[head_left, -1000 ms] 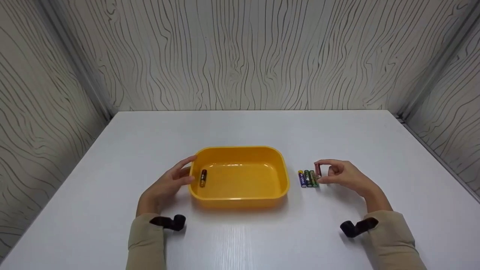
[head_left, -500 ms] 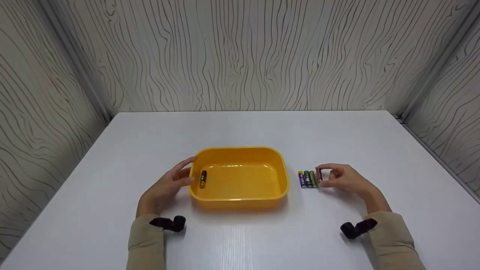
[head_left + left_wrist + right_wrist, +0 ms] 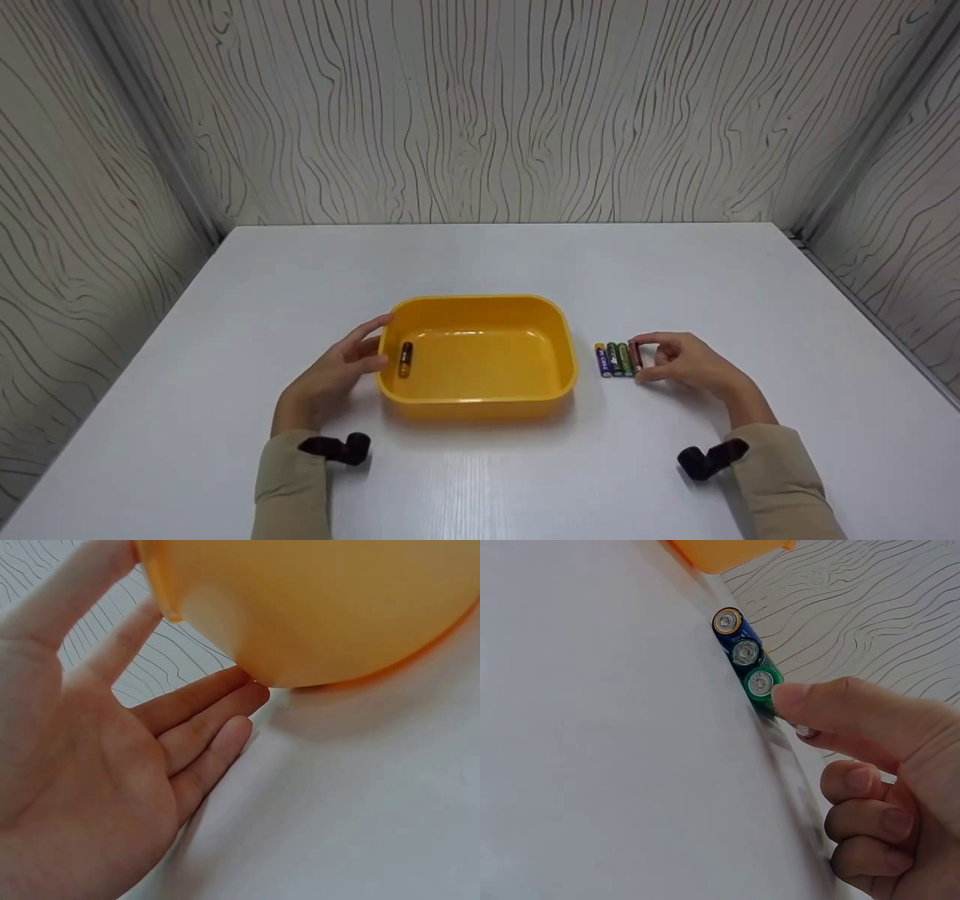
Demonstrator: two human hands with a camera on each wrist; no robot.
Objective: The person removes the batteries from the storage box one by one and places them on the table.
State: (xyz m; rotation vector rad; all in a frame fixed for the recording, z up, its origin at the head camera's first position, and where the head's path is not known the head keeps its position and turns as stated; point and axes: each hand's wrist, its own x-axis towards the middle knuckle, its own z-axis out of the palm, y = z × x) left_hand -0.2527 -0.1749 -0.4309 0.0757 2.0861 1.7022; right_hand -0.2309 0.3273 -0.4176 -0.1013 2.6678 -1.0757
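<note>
My right hand pinches a dark red battery by its ends, thumb at the near end and index finger at the far end. That battery lies at the right end of a side-by-side row: a purple-blue one with a yellow end, a dark green one and a lighter green one. In the right wrist view the thumb mostly hides the red battery. On the other side, my left hand touches the yellow basin at its left rim with straight, spread fingers. A black and orange battery lies inside the basin.
Everything stands on a white table, with the batteries a short way right of the basin. Wood-patterned panels rise behind and at both sides. Black wrist cameras are strapped over the beige sleeves.
The red battery, held raised over the row a second ago, has come down at its right end, shifting right and then slightly left against the others. My left hand stays at the basin.
</note>
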